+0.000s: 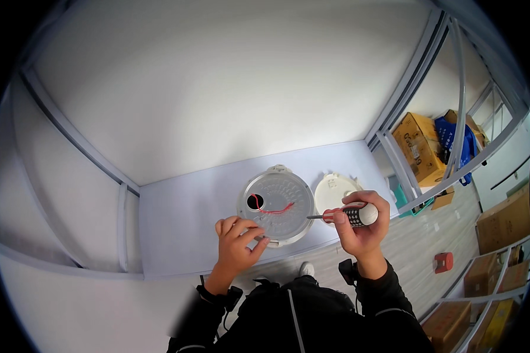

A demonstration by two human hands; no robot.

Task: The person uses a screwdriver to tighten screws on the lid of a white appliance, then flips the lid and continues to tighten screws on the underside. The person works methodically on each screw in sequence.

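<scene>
A round grey metal disc (280,200) with a dark hole and a red wire across it lies on the white table (182,223). My left hand (237,240) rests on the disc's near left rim, fingers curled on its edge. My right hand (364,222) grips a screwdriver (346,215) with a red, black and white handle. Its shaft points left, and the tip meets the disc's right edge. A round white lid (331,189) lies just right of the disc, partly behind my right hand.
White walls enclose the table at the back and left. A grey metal frame (406,117) stands at the right. Cardboard boxes (421,147) and a blue bag sit beyond it. More boxes are on shelves at the far right. A red object (443,262) lies on the floor.
</scene>
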